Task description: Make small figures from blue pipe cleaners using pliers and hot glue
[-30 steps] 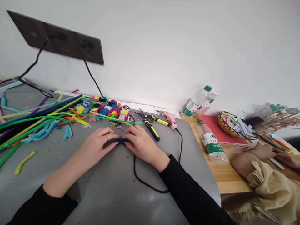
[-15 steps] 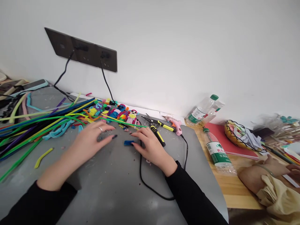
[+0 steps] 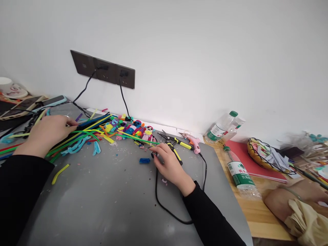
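My left hand (image 3: 50, 131) reaches over a bundle of colourful pipe cleaners (image 3: 84, 131) on the left; its fingertips are partly hidden, and I cannot tell whether they grip any. My right hand (image 3: 167, 165) hovers low over the grey mat (image 3: 110, 201), thumb and fingers slightly apart, holding nothing I can see. Just left of its fingertips lies a short dark-blue fuzzy piece (image 3: 145, 160). Several small pipe-cleaner dolls (image 3: 138, 128) lie in a row behind. Beside the right hand are yellow-black pliers (image 3: 176, 155).
A pink glue gun (image 3: 193, 141) trails a black cable (image 3: 160, 205) across the mat. Plastic bottles (image 3: 241, 174), a red folder (image 3: 238, 153) and a basket of paper strips (image 3: 266, 157) stand right. Another person's arm (image 3: 284, 198) rests at far right. Wall sockets (image 3: 102, 70) hold plugs.
My left hand has moved left, from the middle of the mat to the pipe-cleaner bundle. My right hand stays near the blue piece, its thumb and fingers closer together. The view has shifted slightly.
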`<state>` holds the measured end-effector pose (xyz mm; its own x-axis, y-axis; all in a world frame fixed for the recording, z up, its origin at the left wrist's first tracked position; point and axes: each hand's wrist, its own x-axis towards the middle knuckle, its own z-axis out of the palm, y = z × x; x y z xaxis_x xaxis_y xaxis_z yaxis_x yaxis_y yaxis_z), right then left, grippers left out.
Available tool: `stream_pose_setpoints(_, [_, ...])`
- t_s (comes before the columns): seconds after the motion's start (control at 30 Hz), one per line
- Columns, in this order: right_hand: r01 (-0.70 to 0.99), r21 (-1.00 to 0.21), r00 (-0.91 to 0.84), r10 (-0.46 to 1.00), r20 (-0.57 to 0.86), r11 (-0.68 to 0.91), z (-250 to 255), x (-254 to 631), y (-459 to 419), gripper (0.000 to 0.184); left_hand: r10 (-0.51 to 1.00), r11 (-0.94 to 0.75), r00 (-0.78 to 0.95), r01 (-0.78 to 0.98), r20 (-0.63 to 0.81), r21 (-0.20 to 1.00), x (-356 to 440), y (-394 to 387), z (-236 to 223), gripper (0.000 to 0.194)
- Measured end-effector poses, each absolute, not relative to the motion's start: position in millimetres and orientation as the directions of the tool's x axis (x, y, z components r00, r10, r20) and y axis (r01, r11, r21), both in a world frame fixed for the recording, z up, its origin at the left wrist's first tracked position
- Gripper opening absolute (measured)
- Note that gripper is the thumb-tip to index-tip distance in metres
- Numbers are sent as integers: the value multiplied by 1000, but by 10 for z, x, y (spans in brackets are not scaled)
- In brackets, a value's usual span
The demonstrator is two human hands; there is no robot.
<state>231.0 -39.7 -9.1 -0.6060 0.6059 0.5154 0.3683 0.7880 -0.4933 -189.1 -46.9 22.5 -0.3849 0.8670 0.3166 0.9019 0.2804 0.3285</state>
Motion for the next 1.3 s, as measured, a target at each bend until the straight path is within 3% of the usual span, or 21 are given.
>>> stream_pose_setpoints(0.07, [370,-497,-597,611,520,785,-92,2314,-395,31,858,400,-441,895,264,196,-1822,-504,332,24])
stream_pose_setpoints(0.17, [364,-500,-590,610,528,786,-91,2322,-394,33,829,478,-484,873,278,97,-1731,-556,525,35])
stream_pose_setpoints(0.23, [362,-500,-584,610,536,786,-84,2324,-394,33,779,526,-519,846,351,85,-1672,-578,631,40])
stream_pose_setpoints(0.33, [355,-508,-550,614,566,785,-69,2317,-390,32,653,499,-491,852,577,160,-1498,-596,751,45])
stream_pose_setpoints(0.43, [322,-534,-484,621,617,782,-67,2305,-378,34,593,119,-185,983,783,142,-1155,-581,816,44])
stream_pose_setpoints(0.5, [339,-521,-399,621,674,783,-73,2308,-367,37,569,-151,26,986,822,73,-852,-542,807,40])
stream_pose_setpoints(0.57, [436,-448,-291,594,750,780,-69,2329,-355,37,580,-382,235,924,780,6,-527,-479,744,34])
stream_pose_setpoints(0.7, [714,-204,-200,473,858,670,49,2387,-323,29,538,-648,499,761,679,-46,30,-314,547,33])
stream_pose_setpoints(0.83, [801,-71,-311,513,800,595,283,2340,-228,21,510,-759,530,648,677,65,284,-138,457,29])
stream_pose_setpoints(0.97, [766,-122,-409,624,666,632,386,2205,-100,23,546,-756,410,618,731,218,277,-16,441,30])
stream_pose_setpoints(1.1, [733,-146,-452,636,625,664,293,2137,-78,23,634,-684,298,646,713,339,203,-4,315,30])
stream_pose_setpoints(1.3, [687,-170,-470,610,638,707,185,2150,-137,23,637,-669,232,641,736,377,201,-99,126,26])
